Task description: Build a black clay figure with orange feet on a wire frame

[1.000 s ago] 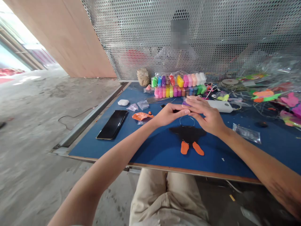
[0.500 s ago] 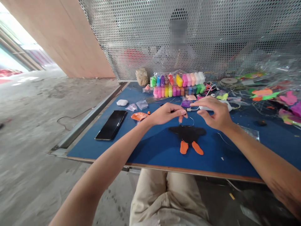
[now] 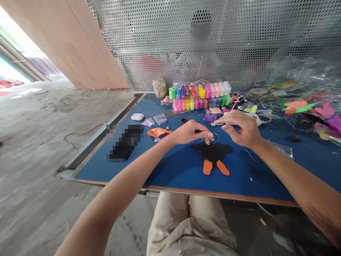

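Observation:
On the blue table lies a flat black clay figure (image 3: 211, 152) with two orange feet (image 3: 223, 168) pointing toward me. A thin wire loop (image 3: 218, 138) sticks out from its far edge. My left hand (image 3: 190, 132) is over the loop's left side, its thumb and fingers pressed together; whatever is pinched there is too small to make out. To the right of the loop, my right hand (image 3: 241, 128) hovers with thumb and forefinger apart and nothing visible between them. A white cable's plug (image 3: 212, 124) lies between the two hands.
Rows of coloured clay packs (image 3: 197, 104) stand along the perforated metal panel (image 3: 165, 39). At the left lie a blurred-out dark phone (image 3: 126, 142), a white case (image 3: 137, 117) and an orange clay packet (image 3: 158, 132). Plastic wrapping and coloured shapes (image 3: 295, 106) crowd the right.
My left hand has moved slightly down and toward me, its fingertips now lower over the wire loop. My right hand has barely moved, and the black figure stays in place.

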A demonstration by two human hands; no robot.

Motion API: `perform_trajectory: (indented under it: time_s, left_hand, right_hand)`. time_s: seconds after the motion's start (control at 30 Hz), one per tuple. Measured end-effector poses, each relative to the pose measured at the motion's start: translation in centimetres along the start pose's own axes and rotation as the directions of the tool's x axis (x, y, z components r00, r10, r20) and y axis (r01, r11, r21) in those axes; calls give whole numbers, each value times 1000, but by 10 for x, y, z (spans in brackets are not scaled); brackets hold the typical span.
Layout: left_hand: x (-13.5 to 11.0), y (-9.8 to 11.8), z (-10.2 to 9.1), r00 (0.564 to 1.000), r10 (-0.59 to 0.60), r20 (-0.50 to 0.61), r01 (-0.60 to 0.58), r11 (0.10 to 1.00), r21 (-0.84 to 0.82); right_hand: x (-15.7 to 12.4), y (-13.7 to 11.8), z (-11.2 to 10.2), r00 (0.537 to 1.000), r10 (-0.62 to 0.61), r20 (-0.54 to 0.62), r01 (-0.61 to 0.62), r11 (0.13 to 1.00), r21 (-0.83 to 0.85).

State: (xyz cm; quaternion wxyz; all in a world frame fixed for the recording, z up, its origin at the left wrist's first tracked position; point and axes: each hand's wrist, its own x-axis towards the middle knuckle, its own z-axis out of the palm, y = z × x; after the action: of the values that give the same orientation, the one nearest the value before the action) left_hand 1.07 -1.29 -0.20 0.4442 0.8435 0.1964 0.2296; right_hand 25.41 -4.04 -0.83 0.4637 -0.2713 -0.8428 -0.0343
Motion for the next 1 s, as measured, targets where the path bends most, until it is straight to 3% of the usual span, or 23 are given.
perform_trajectory:
  time_s: [0.4,0.53,0.73,0.9,1.0]
  left_hand:
    - [0,0,1,999,-47,25,46,999,27]
    - [0,-1,1,994,-82,69,82,997,-1]
    - [2,-2,1,989,5,149,-6,1000,3]
    - [1,3,4,967,-77,241,75,997,15]
    - [1,5,8,950,-29,311,22,999,26]
  right_hand:
    - [-1,3,2,1000,-14,23,13,1000,18]
    - [-1,3,2,1000,-5,23,5,1000,17]
    - [-1,2,3,1000,4,25,-4,1000,11]
    - [0,2,3,999,19,42,-19,1000,13]
    - [-1,2,3,999,19,50,-20,1000,20]
